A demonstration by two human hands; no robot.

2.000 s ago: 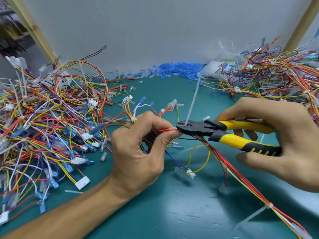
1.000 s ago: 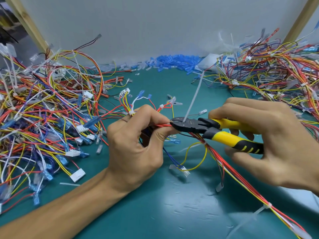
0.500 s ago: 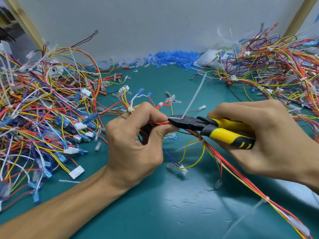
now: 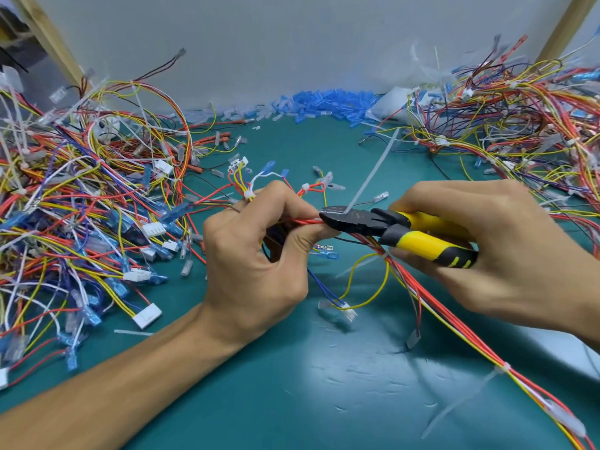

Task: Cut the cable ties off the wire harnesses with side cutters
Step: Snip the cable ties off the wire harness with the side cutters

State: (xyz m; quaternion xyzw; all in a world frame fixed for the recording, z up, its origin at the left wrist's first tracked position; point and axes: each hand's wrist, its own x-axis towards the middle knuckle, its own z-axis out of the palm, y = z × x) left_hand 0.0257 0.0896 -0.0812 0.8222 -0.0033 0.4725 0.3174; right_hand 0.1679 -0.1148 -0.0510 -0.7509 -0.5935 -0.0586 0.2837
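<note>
My left hand pinches a wire harness of red, yellow and white wires above the green mat. In my right hand I grip yellow and black side cutters. Their dark jaws meet the bundle right beside my left thumb, at the base of a white cable tie whose long tail sticks up and to the right. The harness trails down to the lower right, where another cable tie wraps it.
A big tangle of harnesses covers the left of the green mat, and another pile lies at the back right. Blue terminal sleeves are heaped against the grey back wall. Wooden posts stand in both back corners.
My right hand has squeezed the cutter handles closer together, with the jaws staying on the tie. Both hands and the harness have kept roughly the same place.
</note>
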